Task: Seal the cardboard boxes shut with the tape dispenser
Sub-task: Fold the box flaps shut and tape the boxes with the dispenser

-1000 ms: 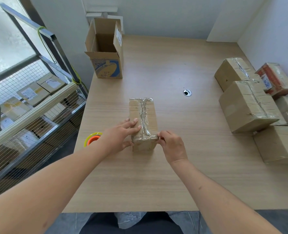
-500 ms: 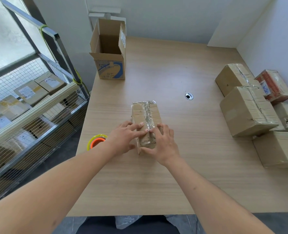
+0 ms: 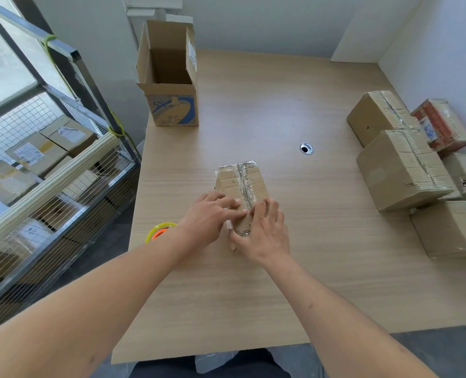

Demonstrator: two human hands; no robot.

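A small cardboard box (image 3: 238, 184) lies in the middle of the wooden table (image 3: 281, 268), with clear tape running along its top seam. My left hand (image 3: 208, 221) lies flat on the box's near left part, fingers spread. My right hand (image 3: 262, 230) presses on the near end of the box, thumb against its front face and fingers over the tape. The tape dispenser (image 3: 159, 231), yellow and orange, sits on the table at the left edge, partly hidden behind my left wrist.
An open cardboard box (image 3: 172, 105) with blue print stands at the far left of the table. Several taped boxes (image 3: 401, 167) crowd the right edge by the wall. A cable hole (image 3: 306, 148) is mid-table. A wire cage (image 3: 49, 170) with parcels stands left of the table.
My right hand moved from pinching the box's near right corner onto its top near end. My left hand slid slightly further onto the top. The box has stayed in place.
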